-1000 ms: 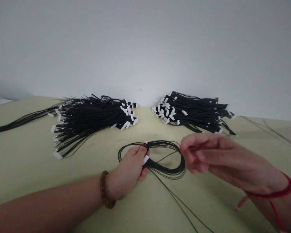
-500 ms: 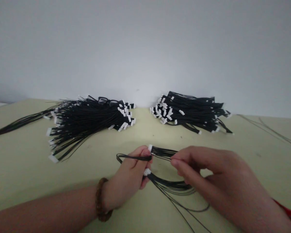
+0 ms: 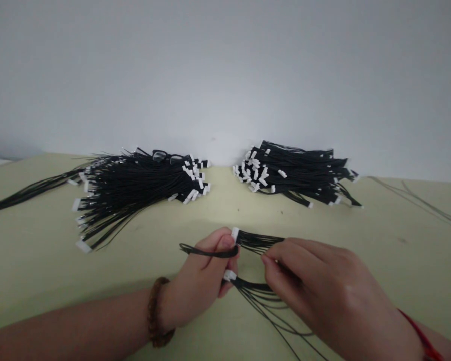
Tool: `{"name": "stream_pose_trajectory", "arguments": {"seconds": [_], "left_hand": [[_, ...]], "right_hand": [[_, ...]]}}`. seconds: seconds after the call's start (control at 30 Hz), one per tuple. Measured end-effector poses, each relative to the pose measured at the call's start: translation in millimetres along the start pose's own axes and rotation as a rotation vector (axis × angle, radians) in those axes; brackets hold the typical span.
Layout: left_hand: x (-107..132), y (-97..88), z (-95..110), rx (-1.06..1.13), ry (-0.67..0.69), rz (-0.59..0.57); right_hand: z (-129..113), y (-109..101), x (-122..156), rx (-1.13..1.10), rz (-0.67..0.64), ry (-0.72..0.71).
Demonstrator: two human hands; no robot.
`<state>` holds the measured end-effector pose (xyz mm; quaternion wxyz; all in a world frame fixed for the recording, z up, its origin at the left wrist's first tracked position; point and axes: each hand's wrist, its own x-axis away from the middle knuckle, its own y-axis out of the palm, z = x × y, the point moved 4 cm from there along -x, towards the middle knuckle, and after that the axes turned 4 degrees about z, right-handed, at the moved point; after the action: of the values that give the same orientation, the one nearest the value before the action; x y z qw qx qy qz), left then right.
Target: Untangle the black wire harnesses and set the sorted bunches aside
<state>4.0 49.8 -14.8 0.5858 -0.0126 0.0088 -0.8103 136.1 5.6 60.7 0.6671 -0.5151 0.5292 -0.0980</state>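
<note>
My left hand (image 3: pixel 206 276) is closed round a wire harness, with one white connector (image 3: pixel 235 234) standing out above the thumb and a second white connector (image 3: pixel 230 275) below the fingers. Black wires (image 3: pixel 257 240) run right from the upper connector toward my right hand (image 3: pixel 323 286). Its thumb and forefinger are pinched on a thin black wire at the lower side of that row. From the lower connector, more black wires (image 3: pixel 263 301) curve down and right, partly behind my right hand. A folded loop of wire (image 3: pixel 201 250) lies across my left thumb.
A large pile of black wire harnesses (image 3: pixel 135 183) with white connectors lies at the back left, eyeglasses (image 3: pixel 165 156) on top. A second pile (image 3: pixel 296 170) lies at the back right. Loose thin wires (image 3: pixel 421 198) are at far right. A pale wall (image 3: pixel 225 75) stands behind the table (image 3: pixel 195 215).
Both hands and the harness have shifted slightly down. My right hand has turned a little and come nearer the wire row, its fingers still pinched. The piles have not moved.
</note>
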Motion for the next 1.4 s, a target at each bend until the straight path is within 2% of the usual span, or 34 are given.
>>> {"name": "stream_pose_trajectory", "arguments": {"seconds": [0.3, 0.7, 1.03, 1.4], "left_hand": [[1, 1.5, 6, -0.027, 0.034, -0.037], [0, 0.5, 0, 0.012, 0.037, -0.029], [1, 0.9, 3, -0.007, 0.052, -0.008], [-1, 2.2, 4, -0.014, 0.054, -0.025]], "right_hand": [[-3, -1, 1, 0.022, 0.009, 0.003], [-7, -1, 1, 0.042, 0.061, -0.02], [-9, 4, 7, 0.097, 0.073, -0.171], [-12, 3, 9, 0.037, 0.032, -0.186]]}}
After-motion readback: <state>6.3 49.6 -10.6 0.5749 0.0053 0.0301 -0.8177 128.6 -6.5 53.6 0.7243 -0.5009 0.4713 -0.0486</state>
